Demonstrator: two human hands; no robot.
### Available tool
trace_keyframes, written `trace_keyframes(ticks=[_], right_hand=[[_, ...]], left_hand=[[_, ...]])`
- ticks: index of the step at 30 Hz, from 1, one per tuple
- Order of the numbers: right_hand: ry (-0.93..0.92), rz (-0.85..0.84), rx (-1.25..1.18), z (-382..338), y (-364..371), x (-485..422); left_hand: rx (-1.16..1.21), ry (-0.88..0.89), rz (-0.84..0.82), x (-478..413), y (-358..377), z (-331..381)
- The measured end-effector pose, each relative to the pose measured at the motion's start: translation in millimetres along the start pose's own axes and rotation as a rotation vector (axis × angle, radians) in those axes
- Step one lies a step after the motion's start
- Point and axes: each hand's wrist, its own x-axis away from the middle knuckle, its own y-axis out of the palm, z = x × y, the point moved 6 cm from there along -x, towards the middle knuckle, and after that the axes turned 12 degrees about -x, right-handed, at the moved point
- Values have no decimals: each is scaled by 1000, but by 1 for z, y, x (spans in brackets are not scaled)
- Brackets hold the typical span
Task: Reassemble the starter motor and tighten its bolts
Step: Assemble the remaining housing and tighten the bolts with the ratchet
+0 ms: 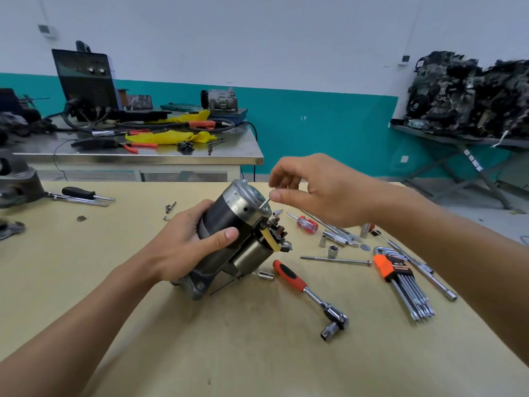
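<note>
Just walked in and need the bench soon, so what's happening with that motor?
A person is putting a starter motor back together on the table. The left hand grips its body, tilted, while the right hand pinches a long bolt at the end cap. A second long bolt and the ratchet lie on the table, so tightening is not yet done.

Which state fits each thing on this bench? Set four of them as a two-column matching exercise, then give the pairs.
Things
1. starter motor
2. bolt
3. ratchet
4. hex keys

States
A. lying in an orange holder
B. gripped by the left hand
C. lying free, red-and-black handle
D. pinched by the right hand

Pairs: 1-B, 2-D, 3-C, 4-A
</note>
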Motion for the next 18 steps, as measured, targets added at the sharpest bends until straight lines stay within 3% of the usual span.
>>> trace_keyframes(ticks=[5, 9, 14, 18], right_hand=[[-54, -105, 187, -13, 10, -9], [40, -26, 79, -8, 12, -7], [-14, -153, 145, -9, 4, 3], [-22, -140, 119, -10, 13, 1]], left_hand=[[-13, 20, 12, 0, 0, 1], [-36, 33, 20, 3, -1, 4], [-38, 22, 19, 2, -1, 6], [-67, 28, 22, 4, -2, 7]])
